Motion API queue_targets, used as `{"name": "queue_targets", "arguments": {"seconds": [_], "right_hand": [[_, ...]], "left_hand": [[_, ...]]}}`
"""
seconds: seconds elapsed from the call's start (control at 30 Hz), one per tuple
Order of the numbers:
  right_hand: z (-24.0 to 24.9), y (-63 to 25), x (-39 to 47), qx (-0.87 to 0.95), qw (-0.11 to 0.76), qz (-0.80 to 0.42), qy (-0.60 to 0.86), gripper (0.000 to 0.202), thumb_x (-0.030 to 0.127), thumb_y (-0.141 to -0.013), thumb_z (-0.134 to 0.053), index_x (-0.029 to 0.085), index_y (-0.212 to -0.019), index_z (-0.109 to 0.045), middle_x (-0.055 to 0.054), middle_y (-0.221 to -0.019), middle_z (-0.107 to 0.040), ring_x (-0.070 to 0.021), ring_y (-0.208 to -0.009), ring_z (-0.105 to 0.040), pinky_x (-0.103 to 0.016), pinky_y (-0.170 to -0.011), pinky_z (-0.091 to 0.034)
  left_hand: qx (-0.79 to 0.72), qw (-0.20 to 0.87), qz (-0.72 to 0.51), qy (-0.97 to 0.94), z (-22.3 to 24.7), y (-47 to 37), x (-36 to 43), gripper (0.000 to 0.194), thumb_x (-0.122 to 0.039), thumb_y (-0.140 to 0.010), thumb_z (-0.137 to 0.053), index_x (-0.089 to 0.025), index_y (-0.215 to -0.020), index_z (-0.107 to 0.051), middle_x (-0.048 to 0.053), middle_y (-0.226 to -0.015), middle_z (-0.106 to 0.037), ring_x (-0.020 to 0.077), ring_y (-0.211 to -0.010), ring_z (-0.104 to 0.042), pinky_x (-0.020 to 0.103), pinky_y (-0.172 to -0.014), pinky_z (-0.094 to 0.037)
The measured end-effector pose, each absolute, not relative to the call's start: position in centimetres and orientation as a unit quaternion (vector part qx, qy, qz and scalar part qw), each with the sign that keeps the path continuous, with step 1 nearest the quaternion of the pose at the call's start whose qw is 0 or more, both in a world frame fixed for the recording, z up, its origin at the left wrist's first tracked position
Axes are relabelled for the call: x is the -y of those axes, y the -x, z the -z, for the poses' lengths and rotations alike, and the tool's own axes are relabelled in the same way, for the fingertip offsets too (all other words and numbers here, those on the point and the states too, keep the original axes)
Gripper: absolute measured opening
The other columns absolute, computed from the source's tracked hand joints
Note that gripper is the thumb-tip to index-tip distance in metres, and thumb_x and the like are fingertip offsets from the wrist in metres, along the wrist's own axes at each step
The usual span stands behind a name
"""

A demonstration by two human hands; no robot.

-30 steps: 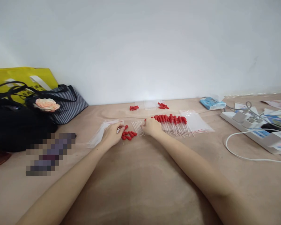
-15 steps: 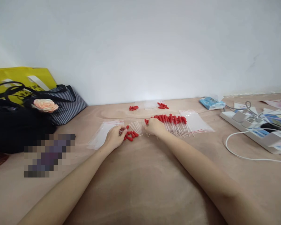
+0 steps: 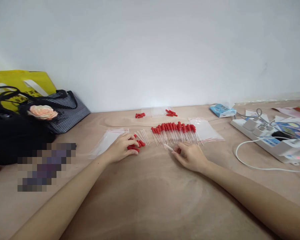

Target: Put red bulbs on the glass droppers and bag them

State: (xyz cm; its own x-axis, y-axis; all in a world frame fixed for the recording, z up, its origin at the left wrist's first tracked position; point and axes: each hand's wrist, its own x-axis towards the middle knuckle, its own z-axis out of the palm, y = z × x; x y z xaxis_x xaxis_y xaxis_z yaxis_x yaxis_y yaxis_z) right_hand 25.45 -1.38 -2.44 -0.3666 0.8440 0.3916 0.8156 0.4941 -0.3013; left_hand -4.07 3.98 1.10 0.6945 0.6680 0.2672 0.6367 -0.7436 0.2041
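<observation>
My left hand (image 3: 121, 147) rests at a small heap of loose red rubber bulbs (image 3: 141, 143). Its thumb and fingers are apart around some of the bulbs. Between the thumb and fingers of my right hand (image 3: 190, 155) is a dropper (image 3: 168, 147), its clear tube pointing left and some red showing inside the grip. Just beyond this hand lies a row of red-capped droppers (image 3: 173, 126), tubes towards me. Several bare clear tubes (image 3: 142, 136) lie beside the loose bulbs.
Clear zip bags lie at left (image 3: 103, 143) and right (image 3: 206, 129). Small red bulbs (image 3: 140, 115) and tubes sit near the wall. At right are a power strip (image 3: 262, 133), a white cable (image 3: 240, 160) and a blue packet (image 3: 222, 110). Bags (image 3: 65, 111) crowd the left.
My right hand has moved from the left end of the dropper row towards me and to the right, now holding a dropper. My left fingers have spread over the bulbs.
</observation>
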Motion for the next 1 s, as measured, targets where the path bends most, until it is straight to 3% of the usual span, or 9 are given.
{"name": "queue_targets", "arguments": {"seconds": [0.13, 0.27, 0.4, 0.53, 0.67, 0.87, 0.93, 1.0], "right_hand": [[2.9, -25.6, 0.9, 0.853, 0.293, -0.03, 0.43, 0.011, 0.023, -0.083, -0.044, 0.017, -0.076, -0.049, -0.005, -0.072, -0.059, -0.0166, -0.071, -0.052, -0.027, -0.063, -0.039], [3.5, -25.0, 0.7, 0.872, 0.313, -0.045, 0.374, 0.013, 0.019, -0.086, -0.039, 0.017, -0.08, -0.05, -0.005, -0.076, -0.057, -0.0156, -0.072, -0.052, -0.028, -0.066, -0.042], [4.0, -24.8, 0.8, 0.876, 0.319, -0.027, 0.361, 0.022, 0.017, -0.087, -0.035, 0.016, -0.102, -0.052, -0.007, -0.082, -0.057, -0.016, -0.075, -0.053, -0.03, -0.067, -0.044], [4.2, -25.0, 0.7, 0.878, 0.324, -0.024, 0.352, 0.03, 0.015, -0.087, -0.034, 0.016, -0.113, -0.049, -0.008, -0.085, -0.056, -0.016, -0.074, -0.052, -0.03, -0.068, -0.045], [4.2, -25.1, 0.6, 0.882, 0.309, -0.033, 0.353, 0.028, 0.014, -0.087, -0.035, 0.016, -0.107, -0.053, -0.008, -0.09, -0.057, -0.0168, -0.08, -0.053, -0.033, -0.072, -0.044], [4.1, -25.0, 0.7, 0.886, 0.297, -0.032, 0.354, 0.021, 0.019, -0.086, -0.041, 0.017, -0.101, -0.056, -0.007, -0.09, -0.059, -0.0171, -0.083, -0.053, -0.034, -0.076, -0.041], [4.1, -25.0, 0.7, 0.886, 0.301, -0.031, 0.352, 0.021, 0.02, -0.087, -0.041, 0.017, -0.1, -0.057, -0.007, -0.091, -0.059, -0.0167, -0.083, -0.054, -0.034, -0.076, -0.041], [4.2, -25.0, 0.7, 0.886, 0.302, -0.027, 0.351, 0.021, 0.02, -0.087, -0.041, 0.017, -0.099, -0.057, -0.007, -0.09, -0.06, -0.0163, -0.082, -0.054, -0.033, -0.075, -0.041]], "left_hand": [[-0.331, 0.084, -0.169, -0.925, -1.2, 3.5, -3.5, 0.014, -0.028, -0.08, -0.053, -0.019, -0.073, -0.061, 0.003, -0.086, -0.057, 0.0164, -0.084, -0.05, 0.03, -0.077, -0.039], [-0.346, 0.164, -0.229, -0.895, -0.8, 2.0, -2.2, 0.01, -0.024, -0.084, -0.047, -0.017, -0.082, -0.053, 0.003, -0.084, -0.057, 0.0136, -0.077, -0.052, 0.027, -0.07, -0.042], [-0.309, 0.231, -0.206, -0.899, -0.4, 0.1, -0.3, 0.012, -0.02, -0.085, -0.039, -0.017, -0.09, -0.05, 0.005, -0.088, -0.058, 0.0129, -0.077, -0.054, 0.026, -0.07, -0.044], [-0.22, 0.214, -0.177, -0.935, -0.1, -0.9, 0.9, 0.008, -0.016, -0.079, -0.046, -0.017, -0.077, -0.054, 0.007, -0.097, -0.061, 0.0169, -0.092, -0.054, 0.031, -0.082, -0.042], [-0.239, 0.18, -0.257, -0.919, 0.4, -1.2, 1.0, 0.014, -0.025, -0.074, -0.056, -0.017, -0.064, -0.05, 0.006, -0.082, -0.064, 0.0164, -0.078, -0.057, 0.031, -0.075, -0.043], [-0.425, 0.093, -0.278, -0.856, 1.2, -1.9, 1.1, 0.043, -0.049, -0.061, -0.067, -0.016, -0.088, -0.057, 0.006, -0.088, -0.059, 0.0201, -0.082, -0.053, 0.035, -0.073, -0.045], [-0.419, 0.073, -0.261, -0.867, 1.7, -2.1, 1.3, 0.042, -0.049, -0.063, -0.065, -0.017, -0.091, -0.062, 0.008, -0.095, -0.059, 0.0222, -0.087, -0.053, 0.039, -0.079, -0.043], [-0.4, 0.039, -0.26, -0.878, 2.2, -2.2, 1.3, 0.029, -0.042, -0.072, -0.061, -0.019, -0.088, -0.065, 0.009, -0.103, -0.059, 0.0237, -0.093, -0.052, 0.043, -0.084, -0.041]]}}
